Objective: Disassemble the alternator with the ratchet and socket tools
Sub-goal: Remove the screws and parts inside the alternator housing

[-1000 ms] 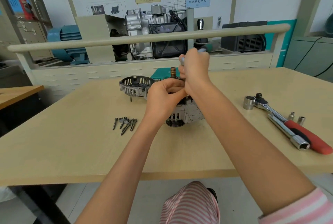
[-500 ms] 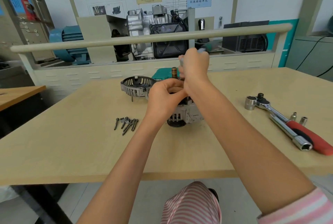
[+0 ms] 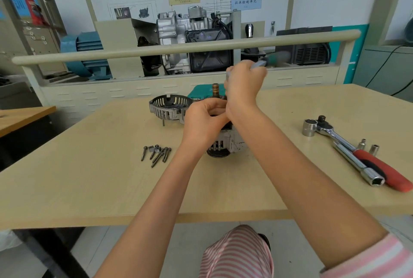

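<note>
Head view: pale wooden tabletop [image 3: 89,177] | silver alternator body [image 3: 225,143] at frame centre, under both hands | left hand [image 3: 204,121] clasps its top | right hand [image 3: 244,83] above, fisted round blurred grey tool [image 3: 259,64] | red-handled ratchet [image 3: 357,152] lies right.

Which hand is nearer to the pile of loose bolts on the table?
Left. The left hand grips the alternator just right of the bolts; the right hand is raised above the alternator, farther back, closed around a blurred tool.
</note>
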{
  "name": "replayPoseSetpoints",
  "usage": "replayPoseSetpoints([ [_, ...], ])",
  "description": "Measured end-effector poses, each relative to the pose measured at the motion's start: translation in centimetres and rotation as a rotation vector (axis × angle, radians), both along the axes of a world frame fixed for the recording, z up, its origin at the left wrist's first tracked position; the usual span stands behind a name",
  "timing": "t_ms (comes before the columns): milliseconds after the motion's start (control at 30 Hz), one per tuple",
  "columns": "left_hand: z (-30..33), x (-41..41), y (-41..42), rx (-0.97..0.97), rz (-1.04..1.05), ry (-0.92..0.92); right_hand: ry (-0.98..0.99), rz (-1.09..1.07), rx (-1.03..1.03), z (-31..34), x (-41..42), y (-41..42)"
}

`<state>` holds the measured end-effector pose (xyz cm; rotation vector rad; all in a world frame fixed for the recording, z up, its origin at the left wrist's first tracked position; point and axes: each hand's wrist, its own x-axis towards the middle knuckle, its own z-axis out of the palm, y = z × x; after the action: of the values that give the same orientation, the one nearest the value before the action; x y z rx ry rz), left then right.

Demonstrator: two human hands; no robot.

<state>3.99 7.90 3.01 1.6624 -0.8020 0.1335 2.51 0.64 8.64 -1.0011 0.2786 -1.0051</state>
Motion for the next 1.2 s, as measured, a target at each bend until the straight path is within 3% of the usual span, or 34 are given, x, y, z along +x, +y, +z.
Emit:
replayPoseSetpoints([
  [200, 0.0, 0.0, 0.5, -0.002, -0.069, 0.019, 0.296, 0.711, -0.161, 1.7, -1.3, -2.2],
  [267, 0.1, 0.2, 0.5, 0.000, -0.064, 0.028, 0.283, 0.694, -0.134, 1.7, -1.2, -2.1],
  [400, 0.1, 0.3, 0.0, 0.009, 0.002, 0.011, 0.103, 0.102, -0.012, 0.5, -0.5, -0.1],
  [467, 0.0, 0.2, -0.1, 0.011, 0.012, -0.006, 0.038, 0.000, 0.000, 0.1, -0.3, -0.1],
  [667, 0.0, 0.2, 0.2, -0.008, -0.030, 0.006, 0.260, 0.678, -0.103, 1.5, -1.1, -2.3],
  [733, 0.0, 0.1, 0.3, -0.012, -0.027, 0.019, 0.277, 0.783, -0.161, 1.5, -1.3, -2.6],
  [800, 0.0, 0.2, 0.1, -0.013, -0.004, 0.025, 0.261, 0.711, -0.125, 1.4, -1.1, -2.2],
  [933, 0.0, 0.1, -0.2, 0.001, 0.034, -0.001, 0.040, 0.075, -0.013, 0.2, -0.4, -0.3],
  [967, -0.1, 0.1, -0.2, 0.004, 0.031, -0.004, 0.003, 0.012, -0.005, 0.0, -0.3, -0.2],
  [1033, -0.1, 0.1, -0.1, 0.002, 0.020, -0.014, 0.041, 0.098, 0.006, 0.1, -0.2, -0.6],
  [1133, -0.1, 0.1, 0.2, -0.011, -0.019, -0.005, 0.251, 0.512, -0.083, 1.3, -0.9, -1.7],
  [1200, -0.1, 0.0, 0.3, -0.025, -0.046, 0.011, 0.287, 0.723, -0.129, 1.6, -1.3, -2.5],
])
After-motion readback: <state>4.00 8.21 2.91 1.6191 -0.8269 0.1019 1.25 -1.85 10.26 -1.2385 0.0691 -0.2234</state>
